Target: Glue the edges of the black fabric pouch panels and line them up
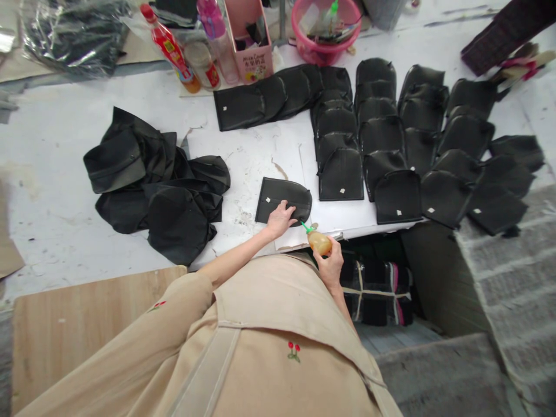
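A single black rounded piece (274, 196), sheet-like with a small white tag, lies flat on the white table in front of me. My left hand (282, 220) rests on its near edge, fingers spread over the surface. In my right hand (330, 263) is a squeeze bottle (319, 243) of amber liquid, tilted so that its green nozzle points at the piece's near right corner. The nozzle tip is close to that edge; I cannot tell if it touches. To the left sits a loose heap of similar black pieces (178, 220).
Overlapping rows of black pieces (341, 179) cover the table's right side. At the back stand a red-capped bottle (167, 46), a jar (202, 63), a pink box (252, 58) and a pink basin (325, 55). A strapped bundle (377, 310) lies below the table edge.
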Available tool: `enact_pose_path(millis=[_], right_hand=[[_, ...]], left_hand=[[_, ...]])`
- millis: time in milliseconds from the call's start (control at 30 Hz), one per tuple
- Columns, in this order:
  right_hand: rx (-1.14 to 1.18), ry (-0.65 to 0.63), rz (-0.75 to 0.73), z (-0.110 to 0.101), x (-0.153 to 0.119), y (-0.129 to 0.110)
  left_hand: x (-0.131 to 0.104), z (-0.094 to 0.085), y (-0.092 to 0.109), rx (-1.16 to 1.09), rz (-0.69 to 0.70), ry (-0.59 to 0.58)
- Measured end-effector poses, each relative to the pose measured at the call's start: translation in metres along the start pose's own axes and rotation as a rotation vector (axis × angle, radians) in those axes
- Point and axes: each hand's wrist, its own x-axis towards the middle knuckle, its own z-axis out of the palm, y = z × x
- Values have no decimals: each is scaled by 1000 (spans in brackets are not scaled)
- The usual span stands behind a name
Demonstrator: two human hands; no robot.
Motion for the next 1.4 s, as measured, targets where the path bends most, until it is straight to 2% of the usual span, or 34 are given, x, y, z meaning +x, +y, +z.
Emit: enact_pose_path(millis=[200,467,667,800,900,1000,1100,1233,1400], right_hand=[[16,-46,-25,5,-5,-1],[56,-30,29,14,-12,-3],[92,-50,27,25,-18,-8],[98,-34,48,32,-22,-10],[100,-12,60,35,-25,-12],[103,1,70,38,-29,-15],[100,2,73,41,-32,-19],[98,-9,67,48,-34,-22],[101,-34,54,60,-34,-24]], left_hand=[[3,-3,-3,-26,15,-16],[4,-10,-6,-66,20,-50],[5,-7,-8,-68,21,-33],[7,-6,-15,-137,53,-38],[6,-13,-26,-251,71,-48],[0,-25,-44,-248,-11,58],[-9,-36,-64,-120,-189,177],[-18,-41,-84,-115,-399,78],[-18,-37,-91,-195,-443,22]])
